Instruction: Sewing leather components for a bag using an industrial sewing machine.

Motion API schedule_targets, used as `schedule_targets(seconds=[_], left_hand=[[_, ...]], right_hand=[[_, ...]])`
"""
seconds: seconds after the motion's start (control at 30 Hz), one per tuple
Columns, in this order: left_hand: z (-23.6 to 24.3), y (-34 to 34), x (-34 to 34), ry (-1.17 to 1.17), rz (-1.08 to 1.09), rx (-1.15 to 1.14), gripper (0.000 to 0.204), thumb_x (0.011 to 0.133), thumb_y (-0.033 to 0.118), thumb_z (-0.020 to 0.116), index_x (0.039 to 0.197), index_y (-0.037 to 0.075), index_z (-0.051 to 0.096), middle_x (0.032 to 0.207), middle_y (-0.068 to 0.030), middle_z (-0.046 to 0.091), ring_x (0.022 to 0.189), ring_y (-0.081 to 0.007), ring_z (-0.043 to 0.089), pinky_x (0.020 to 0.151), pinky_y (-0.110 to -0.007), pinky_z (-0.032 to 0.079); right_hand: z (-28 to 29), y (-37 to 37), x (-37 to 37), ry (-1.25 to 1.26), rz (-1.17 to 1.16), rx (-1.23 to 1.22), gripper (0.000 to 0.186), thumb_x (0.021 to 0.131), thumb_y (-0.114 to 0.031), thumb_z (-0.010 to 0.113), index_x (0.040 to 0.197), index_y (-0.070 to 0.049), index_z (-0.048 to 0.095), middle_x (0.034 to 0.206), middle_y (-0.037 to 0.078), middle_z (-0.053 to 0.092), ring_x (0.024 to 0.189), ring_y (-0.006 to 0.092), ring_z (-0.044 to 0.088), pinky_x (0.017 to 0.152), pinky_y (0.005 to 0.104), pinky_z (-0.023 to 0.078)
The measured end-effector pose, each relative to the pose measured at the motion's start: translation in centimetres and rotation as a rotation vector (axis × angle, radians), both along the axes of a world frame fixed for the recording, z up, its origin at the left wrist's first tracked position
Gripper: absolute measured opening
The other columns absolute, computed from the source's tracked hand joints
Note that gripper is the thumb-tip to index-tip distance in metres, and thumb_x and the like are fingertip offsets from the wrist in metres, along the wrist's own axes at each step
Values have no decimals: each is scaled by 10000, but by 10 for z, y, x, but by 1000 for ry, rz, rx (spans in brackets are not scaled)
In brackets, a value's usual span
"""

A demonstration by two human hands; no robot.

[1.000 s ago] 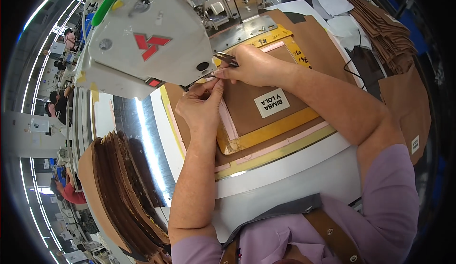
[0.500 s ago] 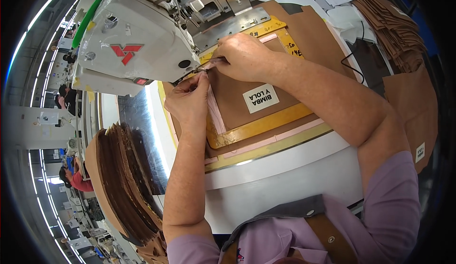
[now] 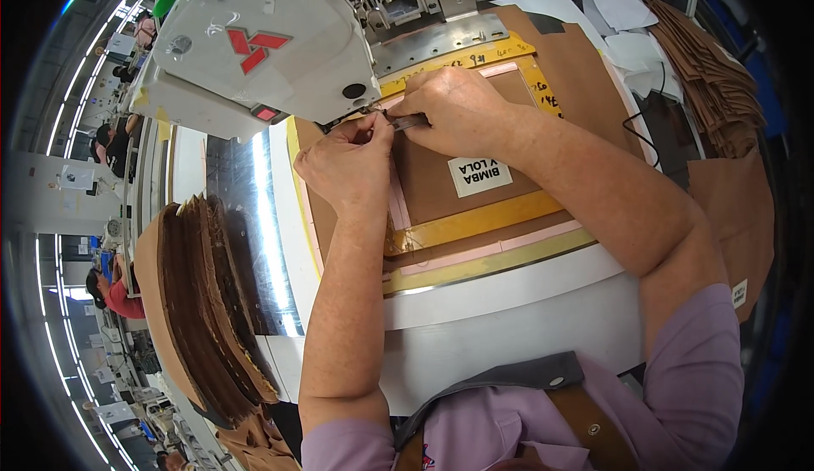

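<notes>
At upper centre, the right hand [image 3: 462, 115] has its fingers clamped on snips [image 3: 412, 121]; the left hand's [image 3: 346, 166] thumb and forefinger are together just beside them, on what I cannot tell. The brown panel [image 3: 431, 196] lies at centre, inside the yellow frame [image 3: 487, 220].

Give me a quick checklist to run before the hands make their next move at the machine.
1. Small metal tool held in the right hand: ok.
2. Both hands well clear of the white machine head: not ok; the fingertips of both are close by its lower corner.
3. What the left hand pinches: cannot tell; too small and partly covered by the fingers.
4. Yellow frame lying on the brown panel: ok.
5. White label inside the frame, away from the fingertips: ok.
6. Brown stack apart from both hands: ok, off to the left.
</notes>
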State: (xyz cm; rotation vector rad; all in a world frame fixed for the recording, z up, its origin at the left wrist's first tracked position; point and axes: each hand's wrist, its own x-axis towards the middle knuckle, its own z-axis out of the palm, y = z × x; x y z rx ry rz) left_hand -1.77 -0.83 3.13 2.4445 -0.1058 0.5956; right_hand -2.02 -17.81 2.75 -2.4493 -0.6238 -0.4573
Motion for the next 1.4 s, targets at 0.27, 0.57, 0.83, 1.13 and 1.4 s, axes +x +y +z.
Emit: schedule_targets(seconds=[0.27, 0.57, 0.83, 1.13, 1.4], left_hand=[[-16, 7, 10, -32, -55, -209, 203, 688, 275, 799, 750, 82, 785, 564, -42, 673, 500, -182, 617, 694, -295, 484], [-18, 6, 11, 20, -75, -333, 189, 690, 214, 797, 766, 42, 781, 568, -70, 676, 501, -154, 631, 636, -275, 511], [-19, 6, 12, 28, -75, -345, 208, 698, 239, 791, 765, 42, 781, 570, -73, 678, 507, -154, 633, 644, -277, 510], [-17, 7, 13, 14, -76, -327, 203, 704, 234, 780, 757, 38, 779, 575, -77, 681, 504, -162, 639, 641, -279, 518], [-21, 8, 13, 17, -78, -367, 195, 705, 213, 779, 760, 26, 777, 569, -75, 679, 499, -144, 634, 619, -267, 515]], right_hand=[[-5, 5, -2, -23, 23, 1, 160, 774, -224, 672, 799, -74, 722, 810, 130, 684, 790, 324, 677, 708, 426, 554], [-3, 2, 0, -22, 15, -7, 264, 725, -114, 693, 973, -44, 753, 804, 119, 682, 739, 306, 672, 679, 390, 552], [-3, 1, 1, -63, 32, 55, 254, 760, -111, 687, 996, -41, 749, 814, 123, 681, 748, 302, 669, 692, 389, 545], [-3, 1, 3, -7, 2, 37, 276, 766, -201, 682, 991, -61, 759, 889, 117, 703, 838, 308, 688, 768, 404, 561], [0, 1, 2, 6, 2, 44, 262, 766, -202, 684, 982, -77, 765, 883, 113, 700, 839, 306, 686, 769, 404, 561]])
